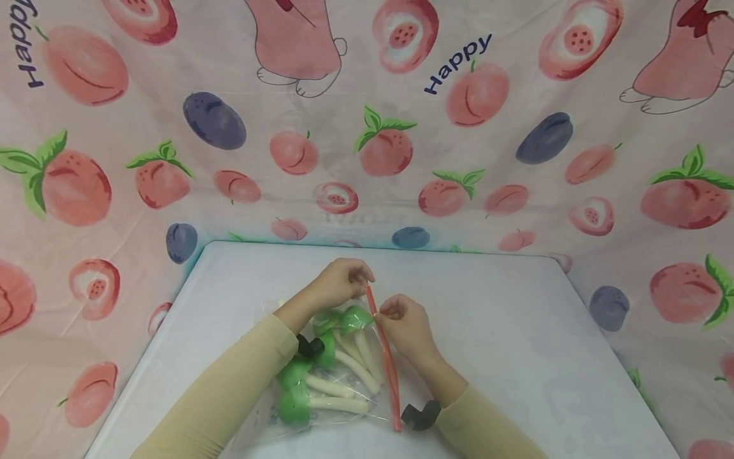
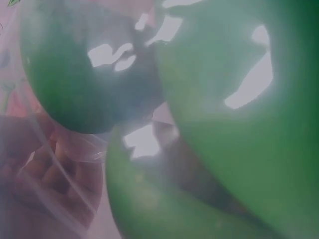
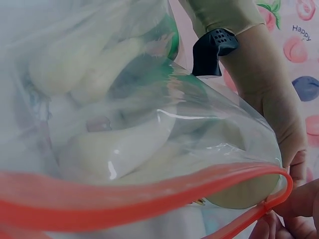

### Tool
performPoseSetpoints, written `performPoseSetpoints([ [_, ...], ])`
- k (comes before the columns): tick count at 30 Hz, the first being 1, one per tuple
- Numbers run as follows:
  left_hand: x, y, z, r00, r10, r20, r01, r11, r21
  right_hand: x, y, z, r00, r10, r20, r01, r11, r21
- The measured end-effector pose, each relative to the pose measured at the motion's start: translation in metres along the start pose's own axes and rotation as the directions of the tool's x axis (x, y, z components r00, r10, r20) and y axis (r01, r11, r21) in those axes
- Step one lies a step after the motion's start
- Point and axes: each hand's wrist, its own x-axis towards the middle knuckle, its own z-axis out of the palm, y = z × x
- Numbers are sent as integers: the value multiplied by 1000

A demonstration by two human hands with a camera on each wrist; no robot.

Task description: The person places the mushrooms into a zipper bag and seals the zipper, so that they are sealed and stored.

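A clear zip bag (image 1: 378, 411) lies on the white table, with a red zip strip (image 1: 390, 370) along its right edge. Inside are several mushroom-shaped things (image 1: 295, 404) with glossy green caps and pale stems. My left hand (image 1: 343, 282) pinches the strip's far end. Close by, my right hand (image 1: 406, 325) pinches the strip a little nearer to me. Through the right wrist view, the red strip (image 3: 149, 201) forms a parted loop, with fingers (image 3: 299, 204) at its corner. Green caps (image 2: 234, 119) behind clear film fill most of the left wrist view.
The white tabletop (image 1: 516, 357) extends to the right and behind the bag. A fruit-patterned cloth (image 1: 344, 115) hangs around its back and sides. Each wrist carries a black camera mount, such as the right one (image 1: 421, 415).
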Motion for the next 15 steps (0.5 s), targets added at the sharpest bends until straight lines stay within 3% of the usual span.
performPoseSetpoints([
  [15, -2, 0, -4, 1000, -10, -8, 10, 1000, 19, -4, 1, 1, 1000, 16, 24, -16, 1000, 22],
])
